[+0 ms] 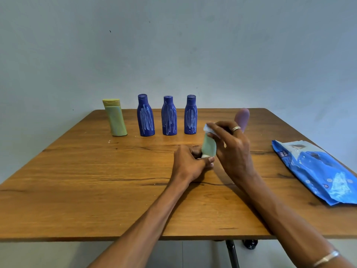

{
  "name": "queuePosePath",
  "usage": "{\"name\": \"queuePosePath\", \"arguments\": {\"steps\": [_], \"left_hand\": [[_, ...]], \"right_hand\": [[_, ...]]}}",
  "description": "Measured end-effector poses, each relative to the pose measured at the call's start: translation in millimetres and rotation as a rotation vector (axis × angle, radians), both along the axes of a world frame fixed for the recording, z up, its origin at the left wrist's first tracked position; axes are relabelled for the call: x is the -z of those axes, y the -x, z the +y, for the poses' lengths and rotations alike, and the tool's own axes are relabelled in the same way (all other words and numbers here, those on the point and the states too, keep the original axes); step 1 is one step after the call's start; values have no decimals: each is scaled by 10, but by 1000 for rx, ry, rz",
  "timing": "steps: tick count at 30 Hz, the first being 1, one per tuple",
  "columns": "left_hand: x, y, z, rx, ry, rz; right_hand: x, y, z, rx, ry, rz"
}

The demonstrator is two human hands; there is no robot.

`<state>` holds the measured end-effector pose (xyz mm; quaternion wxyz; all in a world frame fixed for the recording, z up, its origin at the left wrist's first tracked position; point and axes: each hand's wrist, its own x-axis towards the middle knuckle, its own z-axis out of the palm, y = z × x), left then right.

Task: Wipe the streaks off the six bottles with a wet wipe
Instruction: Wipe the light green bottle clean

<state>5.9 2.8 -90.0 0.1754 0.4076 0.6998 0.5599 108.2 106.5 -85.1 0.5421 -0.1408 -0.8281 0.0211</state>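
A small pale green bottle [209, 146] is held just above the middle of the wooden table [77, 190], tilted with its whitish cap end down toward the person. The left hand [190, 163] grips that lower cap end, fingers curled around it and thumb pressed across the front. The right hand [230, 147] is closed on a white wet wipe [207, 128], pinching it against the upper end of the green bottle; a ring [236, 128] sits on one finger and a thin bangle [326, 258] circles the wrist. Just behind the right hand, partly hidden by it, a purple bottle [242, 118] stands upright; whether it carries streaks cannot be told. Behind the green bottle and to its left, three dark blue bottles stand upright in a row near the table's far edge, apart from one another: the nearest blue bottle [190, 115], the middle blue bottle [169, 116] and the far blue bottle [145, 116], each scribbled with pale streaks on its front. Further left in the same row, a yellow-green bottle [115, 118] stands leaning slightly. Well to the right of the green bottle, a blue pack of wipes [316, 171] lies flat near the table's right edge.
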Motion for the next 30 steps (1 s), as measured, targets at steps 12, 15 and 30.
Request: {"name": "queuePosePath", "arguments": {"steps": [12,15,30], "left_hand": [[64,101,30,-84,-3,-24],[45,68,28,-42,-21,-79],[53,124,82,-72,-59,-251]], "right_hand": [[64,-11,-207,-69,-38,-285],[39,3,-106,-39,-6,-143],[40,-134,19,-138,286,-123]]}}
